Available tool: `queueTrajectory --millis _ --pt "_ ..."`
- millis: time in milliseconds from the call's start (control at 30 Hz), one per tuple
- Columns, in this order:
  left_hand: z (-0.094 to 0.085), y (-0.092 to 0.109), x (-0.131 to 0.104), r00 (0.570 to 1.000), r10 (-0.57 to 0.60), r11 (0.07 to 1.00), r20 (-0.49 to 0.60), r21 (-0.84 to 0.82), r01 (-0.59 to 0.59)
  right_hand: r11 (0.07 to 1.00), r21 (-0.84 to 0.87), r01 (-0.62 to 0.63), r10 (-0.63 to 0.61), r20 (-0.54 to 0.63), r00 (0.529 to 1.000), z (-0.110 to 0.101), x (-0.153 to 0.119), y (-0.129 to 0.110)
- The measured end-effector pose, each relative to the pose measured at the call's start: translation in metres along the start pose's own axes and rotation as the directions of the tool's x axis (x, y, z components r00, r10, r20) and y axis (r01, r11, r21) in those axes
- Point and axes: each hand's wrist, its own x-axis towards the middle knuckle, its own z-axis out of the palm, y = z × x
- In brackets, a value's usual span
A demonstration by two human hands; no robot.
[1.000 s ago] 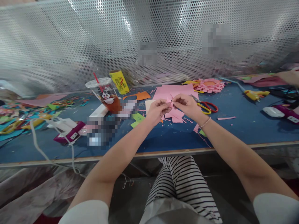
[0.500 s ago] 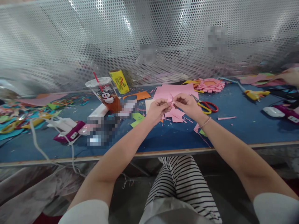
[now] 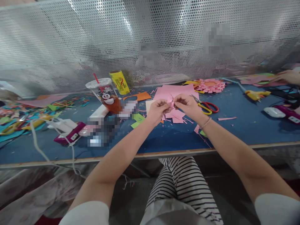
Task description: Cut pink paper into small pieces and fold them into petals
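The L hand (image 3: 159,110) and R hand (image 3: 186,104) are meeting over the middle of the blue surface (image 3: 241,131), both w/ fingertips closing narrowly on a small pink paper piece (image 3: 171,102). The piece is sitting btwn the two hands, just above the pink scraps (image 3: 177,118); fingers are hiding part of it, so its full shape isn't showing. A bracelet (image 3: 206,122) is circling the R wrist.

Behind the hands, a big pink sheet (image 3: 179,89) is lying flat, w/ a cream sheet (image 3: 149,104) showing nr the L hand. Green scraps (image 3: 138,120) are lying on the L side. Scissors (image 3: 208,113) w/ red & yellow handles are resting just R of the R hand, and a fringed pink paper ring (image 3: 219,86) is lying farther back.

Off to the L, a plastic cup (image 3: 111,101) w/ a red straw (image 3: 96,78) & reddish drink is standing in front of a yellow box (image 3: 121,82); orange paper (image 3: 142,96) is lying nr the box. A purple power strip (image 3: 72,133) is sitting closer to the front L edge.

Far R, a yellow glue gun (image 3: 255,94) is lying on the surface, and another person's hand (image 3: 289,77) is reaching in nr stacked colored paper (image 3: 257,79). A metal mesh panel (image 3: 93,40) is running along the back.
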Motion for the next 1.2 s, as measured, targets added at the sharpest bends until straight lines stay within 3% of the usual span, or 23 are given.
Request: queueTrajectory --millis 233,433,567,867,1200 --pt "-0.001 -0.001 0.0 0.998 0.067 0.995 0.012 0.074 -0.068 1.0 -0.022 0.008 -0.009 -0.031 0.999 0.001 0.0 0.0" --pt "0.002 -0.002 -0.004 0.968 0.245 0.951 -0.056 0.21 -0.229 0.991 -0.13 -0.024 0.009 -0.119 0.993 0.003 0.002 -0.001" --pt "0.006 0.001 -0.008 0.949 0.304 0.923 -0.077 0.27 -0.274 0.992 -0.121 -0.025 0.009 -0.132 0.991 0.003 0.002 -0.002" --pt "0.002 0.0 -0.004 0.972 0.223 0.964 -0.075 0.166 -0.208 0.998 0.036 -0.056 0.059 -0.1 0.993 0.002 0.001 0.001" --pt "-0.001 0.0 0.001 0.999 0.037 0.999 -0.002 -0.035 -0.037 0.999 0.03 -0.019 0.021 -0.067 0.998 0.002 0.003 0.006"
